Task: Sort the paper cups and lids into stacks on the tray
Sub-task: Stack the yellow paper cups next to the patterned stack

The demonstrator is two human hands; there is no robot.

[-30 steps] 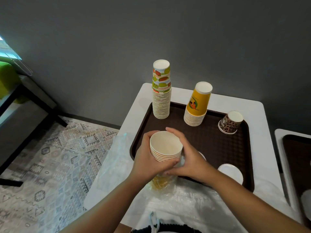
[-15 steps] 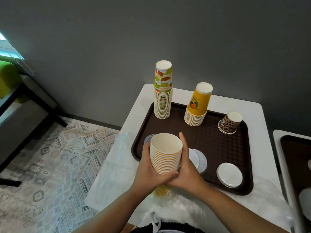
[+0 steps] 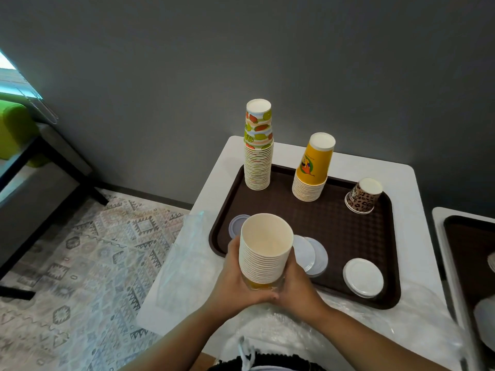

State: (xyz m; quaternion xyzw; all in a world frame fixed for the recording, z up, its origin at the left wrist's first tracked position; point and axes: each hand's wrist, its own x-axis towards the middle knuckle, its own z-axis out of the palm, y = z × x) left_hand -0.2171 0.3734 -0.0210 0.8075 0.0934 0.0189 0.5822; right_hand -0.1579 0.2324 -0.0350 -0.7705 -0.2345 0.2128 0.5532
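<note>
Cupping the tall nested stack of yellow paper cups (image 3: 263,253) between your left hand (image 3: 235,274) and right hand (image 3: 296,279) above the brown plastic tray's (image 3: 334,223) near edge, you risked toppling it if either palm slipped.

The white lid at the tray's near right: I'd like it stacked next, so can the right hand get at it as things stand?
Probably not yet. The right hand and the left hand both grip the held cup stack. The white lid lies uncovered on the tray, close by.
</note>
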